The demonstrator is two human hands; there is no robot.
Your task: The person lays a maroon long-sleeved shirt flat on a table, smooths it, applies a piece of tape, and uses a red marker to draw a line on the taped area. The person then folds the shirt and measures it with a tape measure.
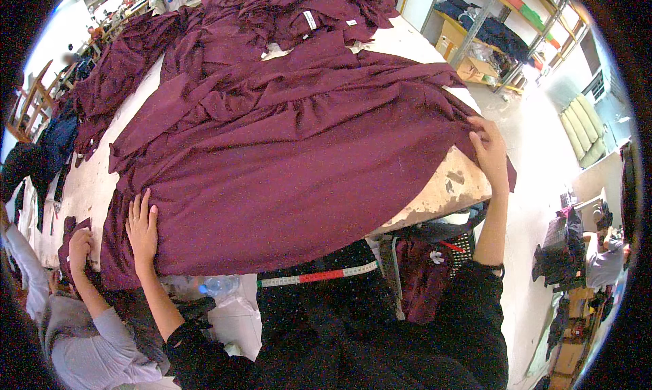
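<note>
A maroon garment (295, 186) with a gathered seam lies spread over the table in front of me. My left hand (141, 229) rests flat on its left part, fingers extended, with a ring on one finger. At the right side, my right hand (490, 148) has thumb and fingers closed on the cloth near the table corner. Some of the cloth hangs past that corner. Beyond it, more maroon garments (229, 38) lie heaped, with white labels (309, 20) showing. A measuring tape (321, 276), white with red and green sections, lies across my black clothing.
The pale tabletop (443, 186) has a worn, stained corner. A co-worker in grey (97, 344) handles a small maroon piece (66, 242) at my left. Below the edge are a plastic bottle (219, 285) and a crate (461, 252) beside maroon cloth. Metal shelving (479, 28) stands back right.
</note>
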